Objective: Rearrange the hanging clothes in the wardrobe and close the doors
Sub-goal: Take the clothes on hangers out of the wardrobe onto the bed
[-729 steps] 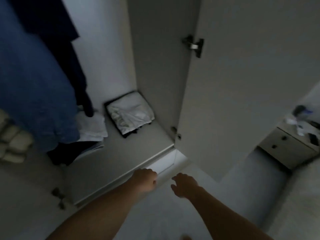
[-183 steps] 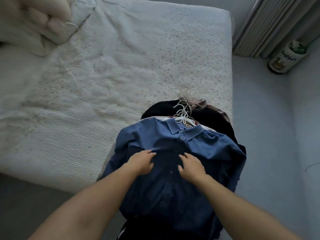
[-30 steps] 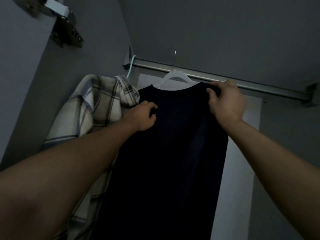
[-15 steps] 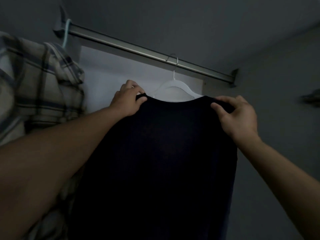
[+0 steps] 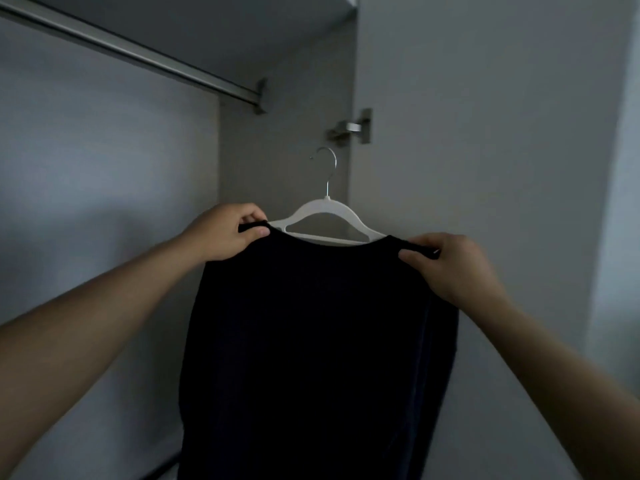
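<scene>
Head view: both hands (image 5: 221,233) (image 5: 450,268) pinch dark garment's (image 5: 311,358) shoulders, hanger (image 5: 327,216) seemingly below rail (image 5: 138,51).

A metal wardrobe rail (image 5: 138,51) runs across the upper left, ending in a bracket (image 5: 259,95) on the side panel. Nothing hangs on its visible stretch; the white hanger's (image 5: 327,220) hook sits below it, off to the right.

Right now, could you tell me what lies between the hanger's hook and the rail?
Nothing: in the head view the hanger is off the rail, its hook free in bare space below the rail's right end, before the wardrobe's side panel.
</scene>
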